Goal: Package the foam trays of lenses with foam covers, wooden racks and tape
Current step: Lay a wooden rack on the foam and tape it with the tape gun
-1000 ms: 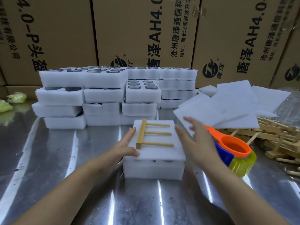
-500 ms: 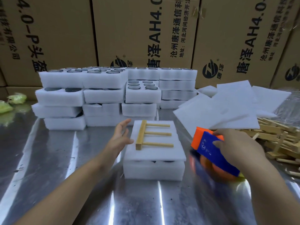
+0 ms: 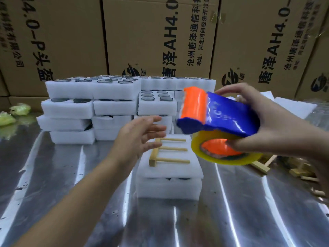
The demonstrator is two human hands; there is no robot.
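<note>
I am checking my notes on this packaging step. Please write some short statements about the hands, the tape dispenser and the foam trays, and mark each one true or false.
1. The right hand holds the tape dispenser above the table. True.
2. The left hand grips the wooden rack. False: its fingers are spread and hold nothing.
3. The wooden rack lies on the foam cover of the front tray. True.
4. The stacked foam trays at the back are all empty. False: lenses show in their top holes.
</note>
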